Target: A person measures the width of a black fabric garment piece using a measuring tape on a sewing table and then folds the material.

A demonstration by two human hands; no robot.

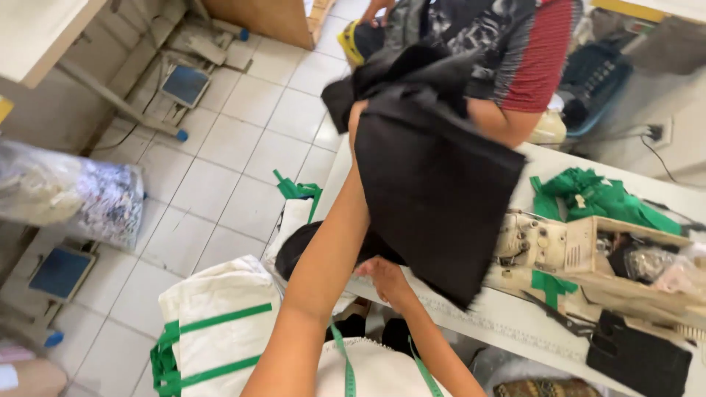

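Two bare hands work with one piece of black fabric (434, 184). The left hand (358, 117) is raised high, and the black fabric hangs over it, so the fingers are covered and I cannot tell how the grip is closed; only the wrist and the long forearm are visible. The right hand (384, 278) is lower, at the near edge of the white table (515, 323), and it touches the bottom part of the same fabric from under; its fingers are half hidden by the cloth, so the exact grip is not clear either. The black fabric spreads from the raised hand down and to the right, and it hangs partly over the table.

Just to the right of the fabric, an old cream sewing machine (544, 246) stands on the table, with green cloth (599, 195) piled behind it on the far side. Scissors (555, 312) lie on the table near the machine, and a black flat piece (636, 360) lies at the near right corner. A green measuring tape (346, 367) hangs around the person's neck at the bottom.

On the far side of the table another person in a red and patterned shirt (529, 59) bends over, with an arm touching the upper part of the black cloth. To the left, on the tiled floor (235, 147), stands a white bag with green stripes (217, 331), and far left there is a clear plastic sack (73, 195) filled with scraps.
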